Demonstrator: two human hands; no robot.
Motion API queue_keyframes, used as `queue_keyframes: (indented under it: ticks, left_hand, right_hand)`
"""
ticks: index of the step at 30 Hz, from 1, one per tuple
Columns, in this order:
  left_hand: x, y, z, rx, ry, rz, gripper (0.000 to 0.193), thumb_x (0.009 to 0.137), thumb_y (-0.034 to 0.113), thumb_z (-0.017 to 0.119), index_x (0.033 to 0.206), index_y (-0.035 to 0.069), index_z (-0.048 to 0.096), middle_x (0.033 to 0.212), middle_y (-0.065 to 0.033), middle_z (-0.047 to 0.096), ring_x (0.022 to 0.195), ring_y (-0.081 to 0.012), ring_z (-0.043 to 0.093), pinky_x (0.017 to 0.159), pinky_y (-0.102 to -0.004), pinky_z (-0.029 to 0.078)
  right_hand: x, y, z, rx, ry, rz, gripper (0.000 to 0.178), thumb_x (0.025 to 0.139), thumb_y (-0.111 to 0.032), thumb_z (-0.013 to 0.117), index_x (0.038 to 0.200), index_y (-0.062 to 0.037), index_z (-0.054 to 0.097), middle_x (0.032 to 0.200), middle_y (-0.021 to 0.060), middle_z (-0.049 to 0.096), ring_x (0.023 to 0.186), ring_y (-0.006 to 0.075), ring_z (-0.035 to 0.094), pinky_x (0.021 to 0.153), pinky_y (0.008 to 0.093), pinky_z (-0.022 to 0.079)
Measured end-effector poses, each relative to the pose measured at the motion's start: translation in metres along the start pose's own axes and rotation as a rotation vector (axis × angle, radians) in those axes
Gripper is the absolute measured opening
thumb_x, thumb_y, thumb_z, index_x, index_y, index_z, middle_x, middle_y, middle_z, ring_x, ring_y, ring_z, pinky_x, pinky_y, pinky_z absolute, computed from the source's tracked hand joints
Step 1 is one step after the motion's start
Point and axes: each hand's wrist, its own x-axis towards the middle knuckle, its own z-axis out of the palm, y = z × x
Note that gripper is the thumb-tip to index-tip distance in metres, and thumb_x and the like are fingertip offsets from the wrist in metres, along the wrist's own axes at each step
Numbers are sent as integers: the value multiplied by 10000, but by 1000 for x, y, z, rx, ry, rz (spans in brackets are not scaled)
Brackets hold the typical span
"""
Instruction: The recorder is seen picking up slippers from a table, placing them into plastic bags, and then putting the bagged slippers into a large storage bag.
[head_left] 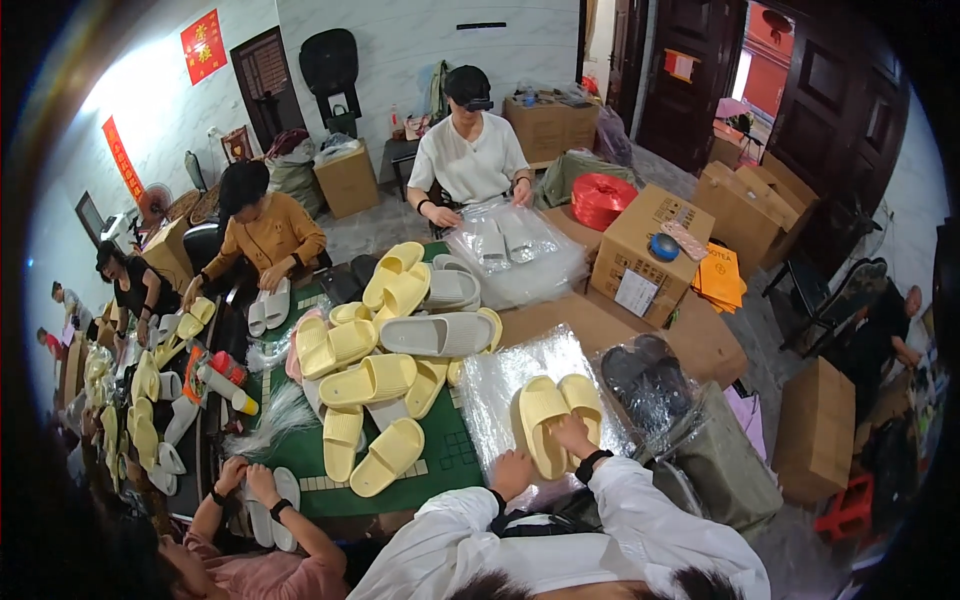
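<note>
A pair of pale yellow slippers [541, 398] lies side by side on a stack of clear plastic bags [490, 385] in front of me. My right hand [573, 437] is closed on the slippers, its fingers reaching in around their heel ends. Just left of the pair, my left hand [512, 474] has its fingers curled at the near edge of the top plastic bag. A heap of loose yellow and grey slippers [370, 380] covers the green mat [450, 470] to the left.
Bagged dark slippers [645, 385] lie to the right. Beyond stands a cardboard box [650, 255] near red twine [603, 200]. Across the table a person [468, 150] handles bagged grey slippers [505, 240]. At my left, another person's hands [248, 480] hold grey slippers [275, 510].
</note>
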Motion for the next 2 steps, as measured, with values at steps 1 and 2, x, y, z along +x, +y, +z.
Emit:
queue_keyframes:
  ticks: [1,2]
  left_hand:
    - [5,-3,-2,43,-73,-4,352,732,160,540,1062,42,511,1090,-164,473,1002,-324,488,832,-459,397]
    - [7,-10,-4,86,-145,-26,398,724,174,563,1094,43,499,1121,-165,468,1018,-322,485,856,-472,382]
  right_hand:
    - [9,9,-2,-121,-106,-130,396,767,-389,544,959,-59,647,1160,217,476,1030,361,501,846,421,428]
    - [9,10,0,-120,-111,-130,396,767,-389,544,959,-59,647,1160,217,476,1030,361,501,846,421,428]
